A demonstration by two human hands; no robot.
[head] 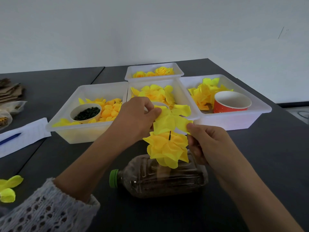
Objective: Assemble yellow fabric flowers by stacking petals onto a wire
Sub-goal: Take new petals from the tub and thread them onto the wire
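Observation:
A dark wire (170,135) stands upright above a plastic bottle (160,176) that lies on its side. Several yellow fabric petals (167,148) are stacked low on the wire as a half-built flower. Above them, a yellow petal layer (170,119) sits at the top of the wire. My left hand (137,118) pinches its left edge between thumb and fingers. My right hand (207,143) pinches its right edge. Where the wire meets the bottle is hidden by the petals.
Several white trays (73,129) stand behind, holding loose yellow petals; the far one (153,76) holds finished flowers. A cup of dark green beads (86,112) sits in the left tray, a red paper cup (232,102) in the right. Loose petals (8,188), paper and a blue pen (10,138) lie left.

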